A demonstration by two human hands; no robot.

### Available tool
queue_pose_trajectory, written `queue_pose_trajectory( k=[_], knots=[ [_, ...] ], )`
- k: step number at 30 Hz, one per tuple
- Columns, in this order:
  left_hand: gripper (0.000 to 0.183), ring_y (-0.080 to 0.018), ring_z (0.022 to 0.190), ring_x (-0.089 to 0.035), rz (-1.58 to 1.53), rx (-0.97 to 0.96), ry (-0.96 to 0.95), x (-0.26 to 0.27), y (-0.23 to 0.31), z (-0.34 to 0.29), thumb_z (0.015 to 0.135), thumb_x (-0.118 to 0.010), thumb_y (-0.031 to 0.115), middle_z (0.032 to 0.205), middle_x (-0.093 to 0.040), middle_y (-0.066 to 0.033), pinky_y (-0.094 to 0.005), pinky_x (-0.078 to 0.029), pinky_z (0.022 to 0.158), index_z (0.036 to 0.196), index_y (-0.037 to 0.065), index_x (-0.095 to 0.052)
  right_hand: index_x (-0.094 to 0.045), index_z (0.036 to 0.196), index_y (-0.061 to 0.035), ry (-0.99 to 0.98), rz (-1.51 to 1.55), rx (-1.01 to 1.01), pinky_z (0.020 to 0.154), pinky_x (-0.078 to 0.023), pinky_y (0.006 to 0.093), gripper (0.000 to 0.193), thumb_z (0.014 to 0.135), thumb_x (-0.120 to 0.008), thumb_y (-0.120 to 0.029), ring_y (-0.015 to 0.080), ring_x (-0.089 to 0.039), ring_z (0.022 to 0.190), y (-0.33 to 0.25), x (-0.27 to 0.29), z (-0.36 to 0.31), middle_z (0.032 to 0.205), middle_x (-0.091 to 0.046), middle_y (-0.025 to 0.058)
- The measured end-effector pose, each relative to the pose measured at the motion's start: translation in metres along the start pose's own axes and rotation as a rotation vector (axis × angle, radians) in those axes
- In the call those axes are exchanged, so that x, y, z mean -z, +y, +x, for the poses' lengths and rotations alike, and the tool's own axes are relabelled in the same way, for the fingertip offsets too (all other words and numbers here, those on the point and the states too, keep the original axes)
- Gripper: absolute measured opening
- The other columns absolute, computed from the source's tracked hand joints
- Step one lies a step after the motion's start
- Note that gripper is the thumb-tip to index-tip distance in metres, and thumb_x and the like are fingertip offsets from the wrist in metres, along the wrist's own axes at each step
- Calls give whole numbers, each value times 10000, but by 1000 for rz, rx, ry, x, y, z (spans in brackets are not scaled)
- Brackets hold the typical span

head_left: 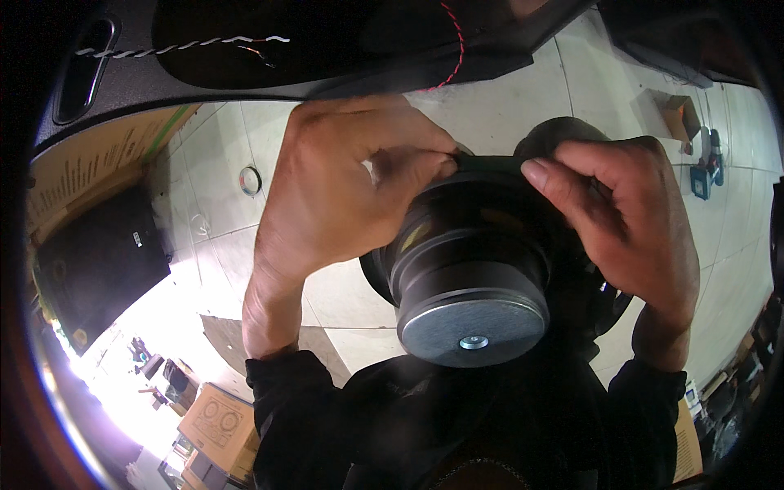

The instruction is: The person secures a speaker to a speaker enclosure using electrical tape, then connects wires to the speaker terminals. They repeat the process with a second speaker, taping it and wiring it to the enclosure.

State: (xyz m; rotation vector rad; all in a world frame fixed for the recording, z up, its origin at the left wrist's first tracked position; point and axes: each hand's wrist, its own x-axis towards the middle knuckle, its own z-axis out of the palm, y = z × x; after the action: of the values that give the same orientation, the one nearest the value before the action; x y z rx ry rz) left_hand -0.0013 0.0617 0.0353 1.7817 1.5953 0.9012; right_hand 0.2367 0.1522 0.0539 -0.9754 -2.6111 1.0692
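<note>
Black speaker driver [465, 245]: we see it between the two hands, in front of the dark clothing, its back turned toward us; we cannot tell what bears its weight.
Grey metal disc [433, 327]: it caps the near end of the driver, a shiny bolt [474, 343] at its centre.
Left hand [327, 184]: we find thumb and forefinger pinched together on the left end of the dark strip.
Right hand [633, 216]: its thumb and bent forefinger grasp the strip's right end, the other fingers curled in.
Dark strip [490, 164]: it spans the gap between the fingertips at the driver's far side; we cannot tell its material.
Black panel [135, 77]: above the hands, we see a twisted grey wire [180, 47] and a red one [461, 49] over it.
Tiled floor [343, 286]: we spot a tape roll [250, 169] on the left, a blue-green drill [701, 183] on the right.
</note>
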Motion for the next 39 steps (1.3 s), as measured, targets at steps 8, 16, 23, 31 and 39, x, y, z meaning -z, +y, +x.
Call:
queue_pose_trajectory(
  k=[8,16,23,31,39],
  knots=[
    [126,-138,641,-688,-37,-41,-179,7,-7,21,785,-793,1,753,-718,-107,-259,-542,571,908,22,-775,-616,746,-25,52,4,0,465,-314,328,286,964,-673,-201,187,-439,431,-4,-7,-2,551,-505,80],
    [106,-143,629,-683,44,-76,-300,7,0,39,779,-805,25,753,-722,-111,-260,-515,562,878,8,-773,-612,733,-33,32,-92,-5,472,-343,337,296,965,-667,-209,224,-460,426,-10,-5,-4,548,-508,92],
    [124,-140,615,-676,112,-13,-384,6,6,49,770,-823,63,750,-724,-106,-282,-507,551,872,12,-777,-630,726,-54,-88,-125,-112,520,-391,367,311,967,-654,-248,242,-490,427,-17,1,-3,537,-527,103],
    [96,-158,614,-684,135,29,-481,3,15,62,767,-782,49,717,-708,-112,-293,-513,558,857,15,-778,-668,834,-58,-72,-312,-78,713,-422,401,238,940,-693,-269,238,-532,603,-19,-1,-10,612,-561,79],
    [86,-176,638,-712,104,15,-542,-6,32,77,758,-732,10,717,-717,-121,-307,-534,580,837,0,-765,-624,973,-60,-50,-378,2,748,-437,398,270,912,-737,-298,242,-561,759,-11,-5,-18,814,-593,85]
  ],
)
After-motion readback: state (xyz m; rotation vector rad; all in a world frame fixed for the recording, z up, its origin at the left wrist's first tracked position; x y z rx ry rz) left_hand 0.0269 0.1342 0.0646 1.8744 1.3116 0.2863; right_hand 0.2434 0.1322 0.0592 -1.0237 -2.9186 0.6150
